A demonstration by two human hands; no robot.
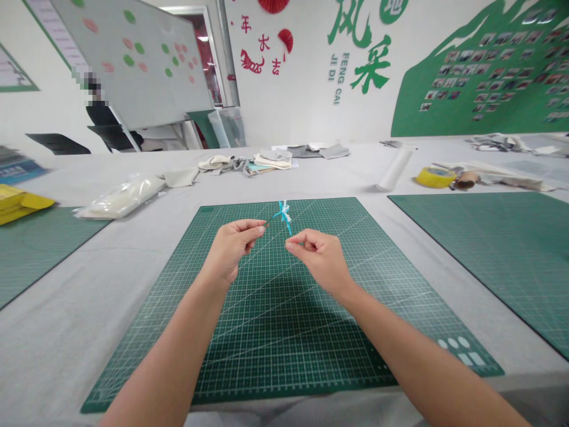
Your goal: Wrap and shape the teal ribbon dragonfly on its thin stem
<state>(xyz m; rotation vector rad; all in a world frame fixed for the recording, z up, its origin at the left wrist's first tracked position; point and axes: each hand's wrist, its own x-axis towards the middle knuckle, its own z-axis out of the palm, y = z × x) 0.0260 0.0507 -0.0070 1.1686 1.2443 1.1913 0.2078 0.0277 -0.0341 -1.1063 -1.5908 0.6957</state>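
Above the green cutting mat (267, 332), my left hand (233, 246) pinches a thin green stem (269, 220) between thumb and fingers. At the far end of the stem is a small cluster of white beads (285, 209), with bright blue ribbon (281, 214) about it. My right hand (319, 255) is closed in a pinch at the lower end of a blue strip (289, 228) that hangs from the cluster. Exactly how the ribbon is joined to the stem is too small to tell.
More cutting mats lie at the left (40, 249) and right (489, 249). A plastic-wrapped bundle (122, 198), yellow packet (22, 201), fabric scraps (271, 159), white roll (395, 167) and yellow tape roll (434, 176) rest on the table (178, 231). A person (103, 112) is at the back left.
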